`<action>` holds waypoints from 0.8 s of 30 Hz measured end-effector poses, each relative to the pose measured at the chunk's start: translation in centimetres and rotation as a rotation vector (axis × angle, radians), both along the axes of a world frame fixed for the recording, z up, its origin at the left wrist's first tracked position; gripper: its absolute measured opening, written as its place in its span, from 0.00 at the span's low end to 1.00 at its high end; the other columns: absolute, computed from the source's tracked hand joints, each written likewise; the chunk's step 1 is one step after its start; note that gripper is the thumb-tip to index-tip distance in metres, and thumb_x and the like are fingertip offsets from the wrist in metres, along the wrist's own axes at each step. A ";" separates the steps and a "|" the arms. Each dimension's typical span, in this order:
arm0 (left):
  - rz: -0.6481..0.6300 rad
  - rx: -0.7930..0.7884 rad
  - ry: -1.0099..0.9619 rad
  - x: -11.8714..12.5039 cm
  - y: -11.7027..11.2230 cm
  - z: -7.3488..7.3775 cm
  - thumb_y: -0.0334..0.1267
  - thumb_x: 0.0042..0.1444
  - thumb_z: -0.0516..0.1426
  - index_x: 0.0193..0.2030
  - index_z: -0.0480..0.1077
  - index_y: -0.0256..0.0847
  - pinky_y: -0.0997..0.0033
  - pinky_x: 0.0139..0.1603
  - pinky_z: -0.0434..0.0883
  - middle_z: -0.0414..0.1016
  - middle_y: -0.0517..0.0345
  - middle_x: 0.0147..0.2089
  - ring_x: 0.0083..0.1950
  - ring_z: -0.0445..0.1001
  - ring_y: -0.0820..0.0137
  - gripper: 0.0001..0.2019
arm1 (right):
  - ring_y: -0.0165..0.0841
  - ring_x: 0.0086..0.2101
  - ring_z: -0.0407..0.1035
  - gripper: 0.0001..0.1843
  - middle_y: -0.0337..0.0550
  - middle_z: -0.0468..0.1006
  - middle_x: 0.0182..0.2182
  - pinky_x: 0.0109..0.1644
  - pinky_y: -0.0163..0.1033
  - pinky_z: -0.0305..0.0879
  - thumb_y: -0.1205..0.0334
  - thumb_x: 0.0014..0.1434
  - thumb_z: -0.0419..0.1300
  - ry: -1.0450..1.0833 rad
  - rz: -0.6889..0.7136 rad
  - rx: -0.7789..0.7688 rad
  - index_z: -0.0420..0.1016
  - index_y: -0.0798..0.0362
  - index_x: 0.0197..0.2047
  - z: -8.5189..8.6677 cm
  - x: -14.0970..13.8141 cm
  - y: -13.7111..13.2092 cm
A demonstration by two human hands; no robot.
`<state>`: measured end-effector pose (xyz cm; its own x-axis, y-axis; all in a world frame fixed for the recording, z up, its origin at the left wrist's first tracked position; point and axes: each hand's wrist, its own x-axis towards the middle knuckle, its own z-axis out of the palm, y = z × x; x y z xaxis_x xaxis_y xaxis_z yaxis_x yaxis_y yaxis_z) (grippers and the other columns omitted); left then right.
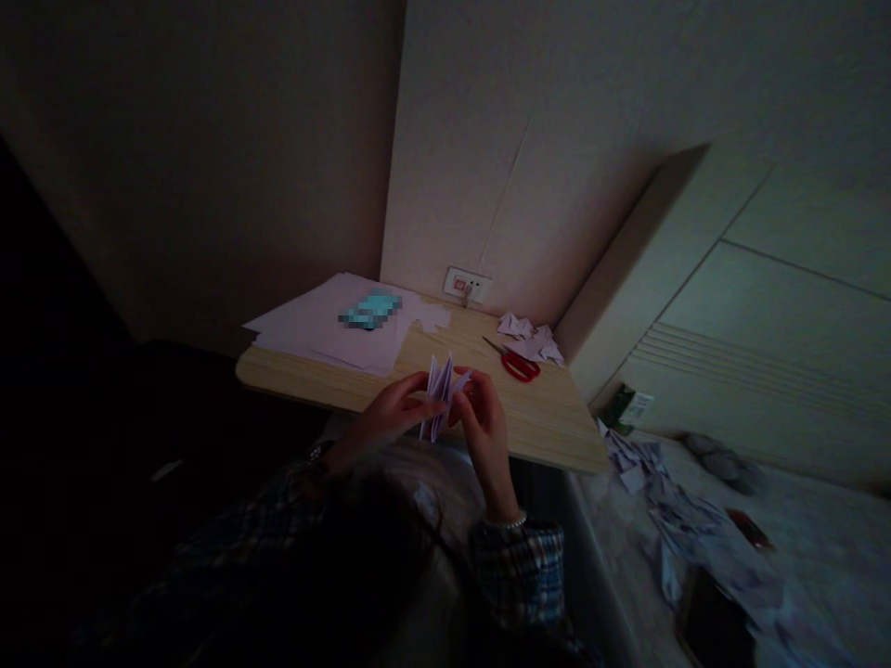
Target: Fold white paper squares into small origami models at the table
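Note:
Folded white paper pieces point(437, 399), fanned out in several pointed layers, are held up between my two hands above the front edge of the table. My left hand point(398, 406) grips them from the left, thumb on the near side. On the other side, my right hand point(480, 413) pinches a pointed paper flap at the right end of the pieces. Whether that flap is a separate piece I cannot tell. Red-handled scissors point(519, 366) lie on the table behind my right hand, beside a small heap of folded papers point(533, 341).
Large white sheets point(313, 325) cover the left part of the wooden table point(557, 417), with a blurred turquoise item point(372, 309) on top. A wall socket point(468, 284) sits behind. To the right, a bed point(821, 557) bears scattered papers point(686, 510) and a dark flat object point(716, 620).

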<state>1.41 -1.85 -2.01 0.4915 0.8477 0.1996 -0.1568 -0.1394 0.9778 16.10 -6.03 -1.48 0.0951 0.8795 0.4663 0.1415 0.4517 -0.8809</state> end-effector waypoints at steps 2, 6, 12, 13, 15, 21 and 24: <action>-0.005 0.007 -0.016 0.0 0.0 0.0 0.44 0.45 0.63 0.51 0.70 0.38 0.67 0.38 0.74 0.76 0.50 0.49 0.40 0.77 0.63 0.25 | 0.27 0.23 0.64 0.13 0.33 0.68 0.25 0.27 0.33 0.63 0.55 0.59 0.56 -0.010 0.011 0.000 0.67 0.48 0.47 0.1 0.0 0.0; 0.026 0.007 -0.017 0.1 -0.1 0.3 0.42 0.43 0.65 0.49 0.71 0.36 0.67 0.38 0.74 0.76 0.48 0.49 0.37 0.77 0.65 0.25 | 0.28 0.26 0.64 0.11 0.36 0.71 0.28 0.30 0.34 0.63 0.55 0.61 0.54 -0.052 -0.015 0.030 0.71 0.49 0.43 0.2 0.1 -0.1; 0.034 -0.019 -0.018 0.2 -0.2 0.6 0.44 0.41 0.66 0.49 0.70 0.37 0.65 0.40 0.74 0.77 0.48 0.48 0.41 0.78 0.61 0.27 | 0.33 0.36 0.68 0.13 0.42 0.74 0.37 0.38 0.37 0.66 0.55 0.63 0.49 -0.068 -0.064 0.074 0.73 0.50 0.41 0.3 0.3 -0.1; 0.033 -0.021 -0.015 0.2 -0.2 0.6 0.44 0.40 0.66 0.49 0.70 0.37 0.65 0.41 0.74 0.77 0.48 0.47 0.42 0.77 0.60 0.27 | 0.33 0.37 0.68 0.13 0.43 0.74 0.38 0.38 0.37 0.66 0.55 0.63 0.50 -0.065 -0.064 0.074 0.72 0.50 0.41 0.3 0.3 -0.2; 0.028 -0.022 -0.008 0.1 -0.1 0.5 0.44 0.40 0.66 0.49 0.70 0.37 0.64 0.41 0.74 0.78 0.48 0.46 0.42 0.77 0.60 0.28 | 0.33 0.38 0.68 0.11 0.43 0.73 0.39 0.38 0.37 0.67 0.55 0.61 0.52 -0.059 -0.068 0.073 0.72 0.50 0.40 0.2 0.3 -0.1; 0.063 -0.005 -0.011 0.1 -0.1 0.5 0.42 0.39 0.67 0.49 0.71 0.38 0.64 0.42 0.73 0.77 0.49 0.47 0.41 0.77 0.61 0.28 | 0.34 0.38 0.70 0.13 0.43 0.73 0.43 0.38 0.39 0.69 0.56 0.56 0.59 -0.006 0.003 -0.002 0.68 0.49 0.45 -0.4 0.1 0.2; 0.072 0.004 -0.015 0.1 -0.1 0.5 0.40 0.37 0.67 0.48 0.71 0.37 0.64 0.43 0.73 0.77 0.49 0.47 0.43 0.76 0.61 0.28 | 0.35 0.38 0.71 0.14 0.44 0.73 0.43 0.39 0.41 0.70 0.57 0.55 0.61 0.021 0.001 -0.032 0.68 0.49 0.45 -0.5 0.0 0.3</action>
<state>1.52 -1.99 -1.48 0.4265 0.8796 0.2105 -0.1613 -0.1550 0.9747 16.12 -5.78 -1.96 0.1035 0.8942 0.4355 0.1222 0.4231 -0.8978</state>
